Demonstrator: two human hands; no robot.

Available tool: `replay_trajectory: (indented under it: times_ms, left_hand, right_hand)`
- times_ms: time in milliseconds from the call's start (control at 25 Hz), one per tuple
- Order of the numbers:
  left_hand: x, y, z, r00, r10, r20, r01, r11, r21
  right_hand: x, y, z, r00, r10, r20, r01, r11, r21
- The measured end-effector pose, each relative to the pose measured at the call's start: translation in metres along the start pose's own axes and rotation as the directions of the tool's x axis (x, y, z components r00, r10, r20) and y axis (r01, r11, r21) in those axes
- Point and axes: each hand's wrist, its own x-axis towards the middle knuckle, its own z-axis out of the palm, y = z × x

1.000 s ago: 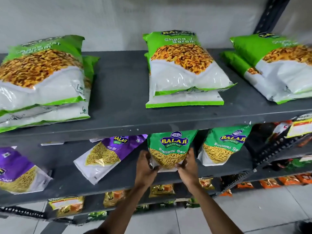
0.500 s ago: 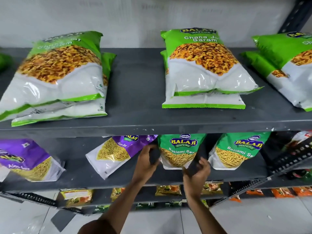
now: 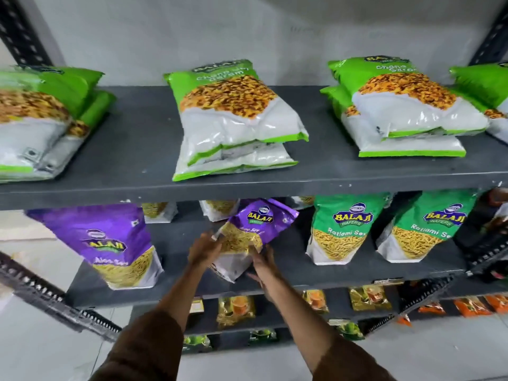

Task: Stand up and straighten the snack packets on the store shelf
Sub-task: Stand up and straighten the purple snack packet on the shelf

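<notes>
A purple Aloo Sev packet [image 3: 254,235] leans tilted to the right on the middle shelf [image 3: 302,276]. My left hand [image 3: 204,247] grips its left side and my right hand [image 3: 264,264] holds its lower right corner. Another purple Aloo Sev packet [image 3: 115,243] stands upright to the left. Two green Ratlami Sev packets [image 3: 343,229] [image 3: 424,229] stand upright to the right. On the top shelf [image 3: 143,149], stacks of large green Chana Jor Garam packets [image 3: 236,116] [image 3: 398,105] [image 3: 35,119] lie flat.
More packets [image 3: 159,211] stand at the back of the middle shelf. Small yellow and orange packets [image 3: 236,312] fill the lower shelves. Black slotted uprights [image 3: 24,31] frame the rack. A grey wall is behind and a pale tiled floor [image 3: 41,339] below.
The view has shifted left. My hands have left the green Ratlami Sev packet, which now stands upright, and taken hold of the tilted purple packet to its left.
</notes>
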Motion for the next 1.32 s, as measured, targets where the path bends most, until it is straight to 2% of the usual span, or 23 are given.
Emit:
replay_trajectory:
  times_ms: [80, 200, 320, 400, 520, 640, 720, 1000, 1160, 1320]
  left_hand:
    - [-0.004, -0.014, 0.000, 0.998, 0.042, 0.054, -0.035, 0.991, -0.130]
    - [-0.029, -0.038, -0.004, 0.992, -0.004, 0.129, 0.053, 0.925, -0.376]
    - [-0.080, -0.053, -0.005, 0.952, 0.141, 0.271, 0.054, 0.795, -0.605]
    - [-0.113, -0.064, -0.008, 0.952, 0.213, 0.219, -0.023, 0.764, -0.645]
    - [-0.167, -0.072, -0.028, 0.966, 0.252, 0.050, -0.165, 0.757, -0.632]
    - [-0.203, -0.070, -0.048, 0.932, 0.350, -0.096, -0.335, 0.729, -0.597]
    - [-0.214, -0.071, -0.058, 0.914, 0.375, -0.153, -0.387, 0.700, -0.600]
    - [-0.189, -0.086, -0.049, 0.918, 0.364, -0.156, -0.388, 0.744, -0.544]
    - [-0.155, -0.081, -0.038, 0.931, 0.339, -0.137, -0.360, 0.786, -0.503]
    - [-0.105, -0.066, -0.028, 0.932, 0.282, -0.228, -0.359, 0.808, -0.467]
  right_hand:
    - [-0.003, 0.011, 0.012, 0.993, -0.083, -0.085, 0.080, 0.996, -0.041]
    - [-0.039, 0.030, 0.004, 0.977, -0.134, -0.163, 0.139, 0.990, 0.017]
    - [-0.082, 0.038, -0.013, 0.981, -0.156, -0.116, 0.158, 0.987, 0.003]
    - [-0.111, 0.035, -0.021, 0.981, -0.181, -0.073, 0.184, 0.983, 0.028]
    - [-0.156, 0.023, -0.027, 0.977, -0.212, 0.001, 0.211, 0.976, 0.047]
    - [-0.188, 0.019, -0.031, 0.966, -0.253, 0.049, 0.253, 0.967, 0.020]
    - [-0.196, 0.019, -0.029, 0.958, -0.284, 0.053, 0.284, 0.959, 0.002]
    - [-0.178, 0.023, -0.026, 0.960, -0.271, 0.066, 0.274, 0.961, -0.036]
    - [-0.140, 0.019, -0.020, 0.966, -0.247, 0.080, 0.258, 0.947, -0.191]
    - [-0.088, 0.007, -0.004, 0.957, -0.288, 0.032, 0.282, 0.900, -0.333]
